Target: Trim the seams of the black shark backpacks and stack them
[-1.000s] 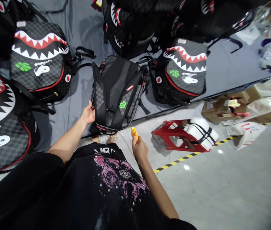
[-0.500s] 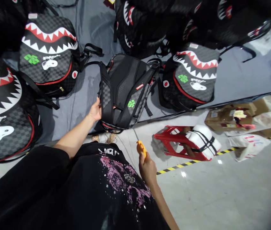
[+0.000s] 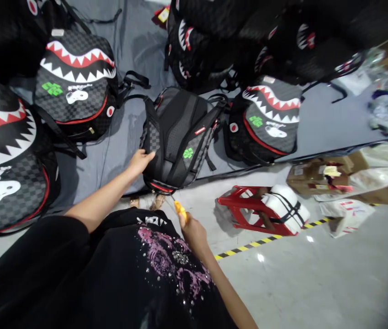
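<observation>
A black and grey checkered backpack [image 3: 173,123] lies with its straps facing up near the table's front edge, a green print and a small red label on it. My left hand [image 3: 140,162] grips its left side near the bottom, with some fingers hidden. In my right hand [image 3: 193,230] is a small orange-handled tool [image 3: 180,209] with a thin tip, closed in the fingers. That tip points at the backpack's lower edge, by the red trim; whether it touches cannot be made out.
Shark-mouth backpacks flank it: one on the right [image 3: 271,119], one on the left [image 3: 77,87], and a larger one at far left [image 3: 2,160]. Darker bags crowd the back of the grey-covered table [image 3: 324,123]. On the floor are a red stool [image 3: 238,208] and cardboard boxes [image 3: 306,178].
My right hand has moved left and the tool is now close to the backpack's bottom edge. My left hand has shifted, its thumb now further over the backpack's side. The view has shifted slightly.
</observation>
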A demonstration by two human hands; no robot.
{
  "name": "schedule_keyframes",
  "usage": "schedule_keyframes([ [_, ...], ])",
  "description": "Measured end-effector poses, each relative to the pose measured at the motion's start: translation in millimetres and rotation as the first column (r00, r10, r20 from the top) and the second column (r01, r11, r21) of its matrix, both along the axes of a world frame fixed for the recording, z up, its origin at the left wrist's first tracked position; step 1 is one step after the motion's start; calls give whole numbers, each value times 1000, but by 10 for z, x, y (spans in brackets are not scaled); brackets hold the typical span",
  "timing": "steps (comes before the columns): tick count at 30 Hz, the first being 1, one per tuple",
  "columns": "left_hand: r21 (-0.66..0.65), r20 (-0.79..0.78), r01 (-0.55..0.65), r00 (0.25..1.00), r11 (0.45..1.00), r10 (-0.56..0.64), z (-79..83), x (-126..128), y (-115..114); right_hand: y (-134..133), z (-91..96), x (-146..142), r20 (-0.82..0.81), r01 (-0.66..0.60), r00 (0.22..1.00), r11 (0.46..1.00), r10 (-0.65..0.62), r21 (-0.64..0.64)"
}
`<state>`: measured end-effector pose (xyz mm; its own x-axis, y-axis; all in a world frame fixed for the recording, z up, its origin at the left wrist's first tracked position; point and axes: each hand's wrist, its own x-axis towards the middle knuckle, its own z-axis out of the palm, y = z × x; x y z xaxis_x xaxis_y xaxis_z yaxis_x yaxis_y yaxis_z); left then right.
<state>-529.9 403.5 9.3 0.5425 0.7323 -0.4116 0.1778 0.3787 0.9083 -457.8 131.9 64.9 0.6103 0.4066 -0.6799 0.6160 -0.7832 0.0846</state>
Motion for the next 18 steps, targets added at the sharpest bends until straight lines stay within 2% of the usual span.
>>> schedule_keyframes([
  [1,115,-19,14,1000,993,-12,38,-40,-96,-5,-11,-13,-20,14,1000,1000,-14,17],
  [2,376,-115,122,990,918,-84,50,-74,-199,-2,-29,-25,-37,35,999,999,-33,38],
  [3,600,-235,285,956,748,-175,30,-96,-297,4,-52,-33,-48,60,997,996,-57,61],
  [4,716,-342,449,893,534,-292,-22,-98,-381,10,-79,-34,-54,87,995,993,-82,85],
  [5,761,-446,559,820,331,-360,-101,-78,-440,12,-109,-29,-59,113,992,987,-107,111],
  [6,763,-520,615,767,200,-376,-195,-32,-473,11,-140,-22,-63,140,989,981,-133,136],
  [7,760,-548,635,742,141,-386,-290,35,-480,5,-169,-15,-67,167,985,973,-158,160],
  [8,763,-544,631,743,140,-390,-373,120,-464,-3,-196,-12,-68,194,980,964,-185,181],
  [11,797,-445,553,809,241,-384,-460,408,-355,-16,-244,-25,-60,268,963,932,-261,244],
  [14,833,-332,435,888,342,-320,-287,668,-268,5,-213,-36,-32,302,951,894,-309,331],
  [18,802,-108,165,985,574,-131,50,921,-269,-15,-92,-48,38,291,937,836,-348,466],
])
